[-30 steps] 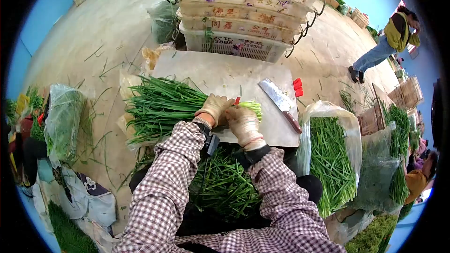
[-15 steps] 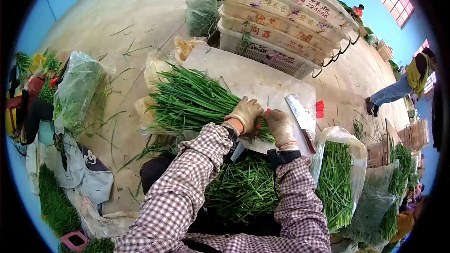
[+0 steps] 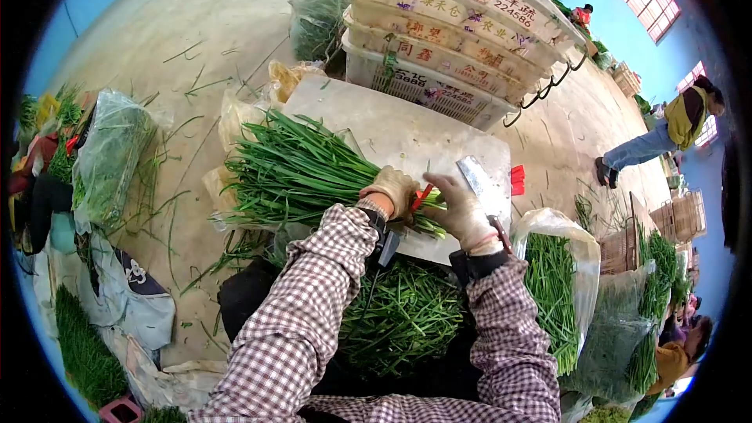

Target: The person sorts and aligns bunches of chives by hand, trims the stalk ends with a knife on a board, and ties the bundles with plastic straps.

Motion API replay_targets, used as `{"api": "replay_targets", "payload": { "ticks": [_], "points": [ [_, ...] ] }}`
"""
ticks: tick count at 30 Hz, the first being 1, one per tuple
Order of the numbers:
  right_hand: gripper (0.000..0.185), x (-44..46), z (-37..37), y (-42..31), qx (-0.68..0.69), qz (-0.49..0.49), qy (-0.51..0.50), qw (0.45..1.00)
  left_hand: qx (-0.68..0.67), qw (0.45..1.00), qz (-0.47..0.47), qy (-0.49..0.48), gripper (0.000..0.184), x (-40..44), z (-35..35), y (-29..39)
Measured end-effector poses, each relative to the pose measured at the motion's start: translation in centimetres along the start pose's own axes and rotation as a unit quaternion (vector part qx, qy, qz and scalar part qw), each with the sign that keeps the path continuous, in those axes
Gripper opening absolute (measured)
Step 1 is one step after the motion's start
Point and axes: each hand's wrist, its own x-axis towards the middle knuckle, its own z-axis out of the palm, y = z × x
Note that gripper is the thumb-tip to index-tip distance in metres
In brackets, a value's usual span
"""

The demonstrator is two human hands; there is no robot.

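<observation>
A large bunch of long green chives (image 3: pixel 305 168) lies on a white board (image 3: pixel 392 113), its leaves fanning to the left. My left hand (image 3: pixel 392 190), in a pale work glove, is closed around the stem end of the bunch. Beside it my right hand (image 3: pixel 464 211), also gloved, pinches the end of a red tie strip (image 3: pixel 423 194) that comes up from the stems. Cut stem ends show between the two hands. A knife (image 3: pixel 476 175) with a wide blade lies on the board just past my right hand, which hides part of it.
Stacked white plastic crates (image 3: pixel 446 39) stand behind the board. Red strips (image 3: pixel 518 180) hang at its right edge. Loose greens (image 3: pixel 403 317) lie below my hands, and a bag of chives (image 3: pixel 552 290) stands at right. Another person (image 3: pixel 662 129) is at far right.
My right hand has drawn back slightly from my left, and a longer stretch of red strip now shows between them. The whole view has shifted a little.
</observation>
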Motion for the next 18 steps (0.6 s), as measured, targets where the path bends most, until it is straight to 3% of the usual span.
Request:
{"api": "replay_targets", "payload": {
  "ticks": [1, 4, 5, 8, 9, 12, 13, 16, 17, 18],
  "points": [
    [0.06, 0.2, -0.9, -0.8, -0.213, -0.062, 0.03, 0.975, -0.001, 1.0, 0.003, 0.013, 0.036, -0.1, 0.0, -0.1],
    [0.062, 0.1, -2.5, -6.2, -0.376, -0.123, -0.007, 0.919, 0.002, 1.0, 0.002, 0.006, 0.045, -0.8, -0.9, 0.1],
    [0.057, 0.7, -1.9, -5.7, -0.381, -0.162, -0.009, 0.91, 0.034, 0.999, -0.007, -0.039, 0.057, 1.0, 1.0, -0.1],
    [0.045, 3.5, -0.5, -7.1, -0.48, -0.115, -0.205, 0.845, 0.006, 1.0, 0.007, -0.026, 0.07, 0.3, 0.9, -0.3],
    [0.033, 4.1, 0.2, -6.4, -0.479, -0.157, -0.213, 0.837, 0.025, 0.999, 0.022, 0.001, 0.067, 0.2, 1.2, -0.4],
    [0.027, 6.0, 0.4, -4.6, -0.477, -0.156, -0.203, 0.841, 0.005, 0.998, 0.044, 0.046, 0.068, -1.6, 0.6, -0.5],
    [0.025, 6.6, 0.8, -1.2, -0.461, -0.156, -0.157, 0.86, 0.026, 0.999, 0.017, -0.031, 0.069, -1.6, -0.5, -0.1],
    [0.02, 6.4, -0.1, -0.6, -0.346, -0.109, -0.178, 0.915, -0.013, 0.999, 0.035, -0.005, 0.067, -2.1, -0.7, -0.6],
    [0.028, 6.0, -1.1, -2.1, -0.336, -0.116, -0.195, 0.914, -0.025, 0.998, 0.037, 0.039, 0.067, 0.1, 2.2, -1.1],
    [0.035, 5.6, -1.5, -3.1, -0.409, -0.126, -0.169, 0.888, -0.034, 0.999, 0.033, 0.023, 0.07, -1.5, 0.3, -0.7]
  ]
}}
